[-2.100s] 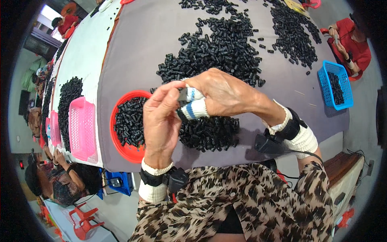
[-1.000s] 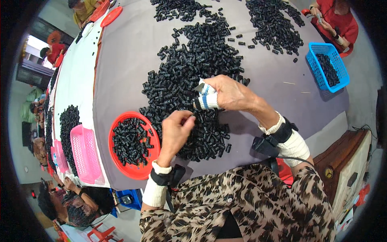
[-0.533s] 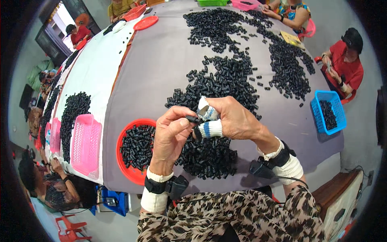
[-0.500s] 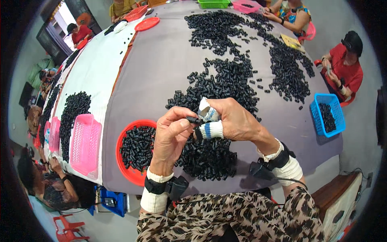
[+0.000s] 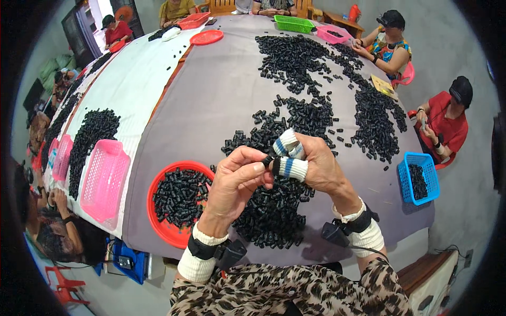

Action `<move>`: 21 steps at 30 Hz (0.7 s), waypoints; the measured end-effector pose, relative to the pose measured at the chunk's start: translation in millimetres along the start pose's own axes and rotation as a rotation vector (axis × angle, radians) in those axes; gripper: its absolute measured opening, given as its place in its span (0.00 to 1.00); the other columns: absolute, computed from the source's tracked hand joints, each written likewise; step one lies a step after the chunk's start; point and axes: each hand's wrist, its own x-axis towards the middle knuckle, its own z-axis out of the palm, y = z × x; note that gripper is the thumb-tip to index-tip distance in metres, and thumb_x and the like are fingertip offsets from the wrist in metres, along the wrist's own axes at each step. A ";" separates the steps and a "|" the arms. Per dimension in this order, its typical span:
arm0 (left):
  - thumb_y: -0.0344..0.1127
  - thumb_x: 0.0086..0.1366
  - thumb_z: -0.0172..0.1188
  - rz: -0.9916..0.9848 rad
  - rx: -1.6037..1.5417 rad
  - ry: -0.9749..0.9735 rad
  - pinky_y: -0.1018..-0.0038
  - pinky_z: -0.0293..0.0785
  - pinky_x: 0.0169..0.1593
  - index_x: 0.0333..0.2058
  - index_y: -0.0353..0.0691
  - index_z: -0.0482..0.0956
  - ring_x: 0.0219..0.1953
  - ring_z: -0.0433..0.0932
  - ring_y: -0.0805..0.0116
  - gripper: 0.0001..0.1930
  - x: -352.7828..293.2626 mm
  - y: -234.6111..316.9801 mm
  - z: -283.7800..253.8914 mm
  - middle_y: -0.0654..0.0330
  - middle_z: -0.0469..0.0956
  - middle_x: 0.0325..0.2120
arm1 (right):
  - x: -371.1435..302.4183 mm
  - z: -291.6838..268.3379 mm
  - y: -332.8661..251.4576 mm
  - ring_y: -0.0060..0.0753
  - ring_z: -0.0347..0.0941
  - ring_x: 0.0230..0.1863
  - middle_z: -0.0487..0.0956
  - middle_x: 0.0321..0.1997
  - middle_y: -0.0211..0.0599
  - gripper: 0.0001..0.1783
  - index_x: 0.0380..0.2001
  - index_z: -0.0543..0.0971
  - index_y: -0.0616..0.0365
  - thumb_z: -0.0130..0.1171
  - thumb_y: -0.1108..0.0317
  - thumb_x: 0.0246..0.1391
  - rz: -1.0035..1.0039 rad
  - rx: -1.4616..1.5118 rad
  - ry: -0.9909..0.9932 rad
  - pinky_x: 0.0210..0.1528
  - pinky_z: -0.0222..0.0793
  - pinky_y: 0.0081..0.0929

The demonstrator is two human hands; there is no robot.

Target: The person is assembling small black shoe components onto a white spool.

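1. Small black plastic piece (image 5: 268,159) sits pinched between my two hands, raised above the tabletop (image 5: 221,100) and just over the nearest heap of black pieces (image 5: 271,210).
2. My left hand (image 5: 237,181) is closed around it, thumb and fingertips pressed together at the piece, wrist bent upward.
3. My right hand (image 5: 311,166) is closed on the same piece from the other side; two of its fingers wear white finger sleeves with blue stripes (image 5: 289,167), and those sleeved tips meet my left thumb.
4. Both wrists carry white bands with a small black device strapped on each (image 5: 337,233).
5. A round red tray (image 5: 163,231) lies on the tabletop just left of my left hand, holding a layer of the same black pieces.
6. Further left, a pink basket (image 5: 104,179) rests on a white cloth (image 5: 142,73), beside another long pile of black pieces (image 5: 92,131).
7. More black pieces spread across the grey tabletop beyond my hands, in a broad scatter (image 5: 316,79) toward the far side.
8. A blue basket (image 5: 419,178) with some black pieces stands at the right edge, near a seated person in a red top (image 5: 448,124).
9. A green basket (image 5: 293,23) and a second pink one (image 5: 333,34) stand at the far end, where other people sit.
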 end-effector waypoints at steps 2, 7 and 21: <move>0.27 0.58 0.55 -0.021 -0.027 -0.001 0.74 0.75 0.33 0.37 0.36 0.72 0.28 0.76 0.71 0.07 -0.3 -3.7 -1.7 0.58 0.76 0.29 | 1.9 -4.6 1.3 0.13 0.64 0.23 0.71 0.20 0.24 0.12 0.28 0.72 0.60 0.62 0.65 0.46 -0.010 -0.042 -0.029 0.25 0.61 0.16; 0.27 0.58 0.55 -0.059 -0.055 -0.008 0.74 0.76 0.34 0.41 0.35 0.71 0.28 0.76 0.72 0.11 -3.4 -7.5 -1.4 0.58 0.76 0.30 | 4.7 -4.5 -0.6 0.13 0.63 0.22 0.70 0.21 0.25 0.13 0.31 0.70 0.59 0.63 0.66 0.45 -0.053 -0.085 -0.028 0.24 0.62 0.17; 0.26 0.58 0.56 -0.034 -0.015 0.083 0.83 0.69 0.33 0.43 0.37 0.70 0.34 0.74 0.78 0.13 2.0 -15.0 18.4 0.65 0.73 0.31 | -19.2 -5.5 -3.0 0.16 0.65 0.19 0.72 0.20 0.28 0.21 0.31 0.69 0.59 0.68 0.66 0.35 -0.037 -0.141 0.059 0.22 0.61 0.18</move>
